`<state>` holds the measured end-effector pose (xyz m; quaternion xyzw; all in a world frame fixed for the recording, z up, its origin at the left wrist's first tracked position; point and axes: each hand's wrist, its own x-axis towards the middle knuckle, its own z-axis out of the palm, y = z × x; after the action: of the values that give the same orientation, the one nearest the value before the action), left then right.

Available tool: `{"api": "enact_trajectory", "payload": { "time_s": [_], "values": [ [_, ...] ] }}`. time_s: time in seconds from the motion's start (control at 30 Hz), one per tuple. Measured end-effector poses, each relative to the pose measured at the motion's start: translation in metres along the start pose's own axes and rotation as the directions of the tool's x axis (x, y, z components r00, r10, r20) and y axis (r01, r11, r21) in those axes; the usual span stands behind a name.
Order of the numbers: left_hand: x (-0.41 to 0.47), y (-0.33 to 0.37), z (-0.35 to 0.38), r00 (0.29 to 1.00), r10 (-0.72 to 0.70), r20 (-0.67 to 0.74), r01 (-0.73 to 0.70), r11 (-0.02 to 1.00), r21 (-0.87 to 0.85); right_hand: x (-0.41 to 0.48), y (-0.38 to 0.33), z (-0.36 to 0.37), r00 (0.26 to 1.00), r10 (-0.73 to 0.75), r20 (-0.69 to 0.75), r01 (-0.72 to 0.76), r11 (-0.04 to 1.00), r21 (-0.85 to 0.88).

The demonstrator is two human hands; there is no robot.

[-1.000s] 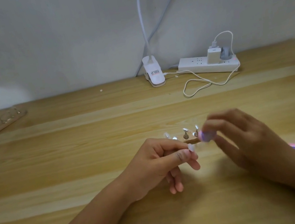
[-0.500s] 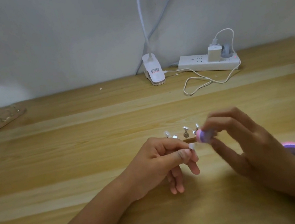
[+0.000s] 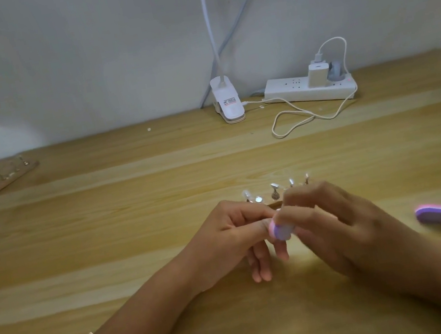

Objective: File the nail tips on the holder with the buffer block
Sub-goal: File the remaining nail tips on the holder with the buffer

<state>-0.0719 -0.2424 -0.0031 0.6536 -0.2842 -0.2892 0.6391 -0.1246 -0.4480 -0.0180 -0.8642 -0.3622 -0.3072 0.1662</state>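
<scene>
Buffer block [image 3: 280,232] nearer, in right grip [image 3: 341,225]

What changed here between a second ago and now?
The right hand, gripping the buffer block, moved left and nearer, from the right end of the holder to the fingertips of the left hand. Left hand, holder and spare buffer stayed put.

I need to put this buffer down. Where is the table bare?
Bare wood lies between the far holder, the lamp clip, the cable loop and the nail-tip holder. Also left of the left hand. Crowded around the right hand and the spare buffer.
</scene>
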Motion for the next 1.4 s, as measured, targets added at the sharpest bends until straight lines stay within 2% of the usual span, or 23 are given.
{"api": "enact_trajectory", "payload": {
  "time_s": [0.07,0.17,0.27,0.37,0.47,0.53,0.57,0.63,0.7,0.8,0.87,0.97,1.03,1.07,1.13,1.2,1.23,1.27,1.3,1.33,1.37,1.4],
  "values": [
    [0.000,0.000,-0.001,1.000,-0.022,-0.015,0.021,1.000,-0.022,0.002,0.013,-0.001,0.994,0.104,-0.013,-0.105,0.992,-0.070],
    [0.001,0.000,0.000,0.999,-0.038,0.009,0.038,0.999,-0.021,0.002,0.022,-0.005,0.965,0.248,-0.086,-0.246,0.969,0.028],
    [0.001,0.000,0.001,0.999,-0.027,0.021,0.027,1.000,0.010,0.000,0.007,-0.002,0.984,0.163,-0.065,-0.151,0.976,0.158],
    [0.000,0.001,0.001,1.000,0.006,0.009,-0.006,0.999,0.032,0.000,0.001,0.002,1.000,0.007,-0.001,-0.007,0.999,0.040],
    [0.000,0.002,0.000,1.000,-0.012,0.005,0.012,1.000,-0.016,0.003,0.019,-0.001,0.994,0.098,-0.055,-0.104,0.988,-0.112],
    [0.000,0.002,0.001,1.000,-0.014,0.022,0.014,1.000,0.000,0.003,0.022,-0.005,0.977,0.177,-0.119,-0.182,0.983,-0.032],
    [0.001,0.001,0.001,1.000,-0.009,0.028,0.009,1.000,0.011,0.002,0.017,-0.005,0.978,0.165,-0.124,-0.163,0.986,0.027],
    [0.001,0.000,0.001,1.000,0.004,0.028,-0.005,1.000,0.013,0.000,0.005,-0.001,0.994,0.057,-0.088,-0.050,0.996,0.077],
    [0.000,0.000,0.000,1.000,0.017,0.014,-0.017,1.000,0.001,-0.001,0.001,0.002,0.998,-0.044,-0.042,0.044,0.999,-0.010],
    [0.001,0.000,-0.001,1.000,0.012,0.008,-0.012,0.999,-0.032,0.003,0.018,-0.001,0.997,0.028,-0.069,-0.038,0.990,-0.139],
    [0.000,-0.001,-0.001,1.000,0.020,0.016,-0.020,1.000,-0.020,0.003,0.024,-0.005,0.988,0.095,-0.120,-0.107,0.989,-0.100],
    [0.000,-0.004,0.000,0.997,0.072,0.017,-0.072,0.997,0.015,0.000,0.010,0.002,0.992,0.013,-0.122,-0.014,1.000,-0.009],
    [0.000,-0.005,-0.003,0.997,0.076,0.028,-0.076,0.997,-0.004,-0.001,0.009,0.005,0.995,-0.070,-0.065,0.065,0.995,-0.077],
    [0.000,-0.005,-0.005,0.997,0.066,0.039,-0.064,0.997,-0.035,0.000,0.015,0.003,0.997,-0.065,-0.046,0.059,0.990,-0.126],
    [-0.001,-0.004,-0.007,0.996,0.068,0.065,-0.062,0.994,-0.088,0.001,0.032,-0.004,0.998,0.014,-0.058,-0.026,0.978,-0.207],
    [0.000,-0.005,-0.005,0.986,0.161,-0.028,-0.163,0.985,-0.054,-0.001,0.042,-0.010,0.985,0.122,-0.123,-0.143,0.974,-0.176],
    [0.001,-0.006,-0.004,0.956,0.254,-0.150,-0.254,0.967,0.018,-0.002,0.042,-0.010,0.976,0.158,-0.150,-0.178,0.975,-0.130],
    [0.003,-0.008,-0.003,0.887,0.358,-0.293,-0.332,0.934,0.135,-0.001,0.039,-0.010,0.973,0.165,-0.164,-0.183,0.978,-0.100],
    [0.007,-0.009,-0.004,0.787,0.452,-0.420,-0.363,0.890,0.277,0.000,0.033,-0.007,0.975,0.147,-0.164,-0.166,0.981,-0.103],
    [0.010,-0.010,-0.006,0.689,0.524,-0.501,-0.340,0.844,0.415,0.001,0.027,-0.004,0.982,0.113,-0.150,-0.133,0.983,-0.130],
    [0.013,-0.010,-0.008,0.628,0.570,-0.530,-0.282,0.801,0.527,0.002,0.022,-0.002,0.989,0.072,-0.128,-0.092,0.983,-0.160],
    [0.017,-0.010,-0.009,0.611,0.590,-0.528,-0.216,0.766,0.605,0.003,0.018,0.001,0.993,0.041,-0.111,-0.061,0.982,-0.177]
  ]
}}
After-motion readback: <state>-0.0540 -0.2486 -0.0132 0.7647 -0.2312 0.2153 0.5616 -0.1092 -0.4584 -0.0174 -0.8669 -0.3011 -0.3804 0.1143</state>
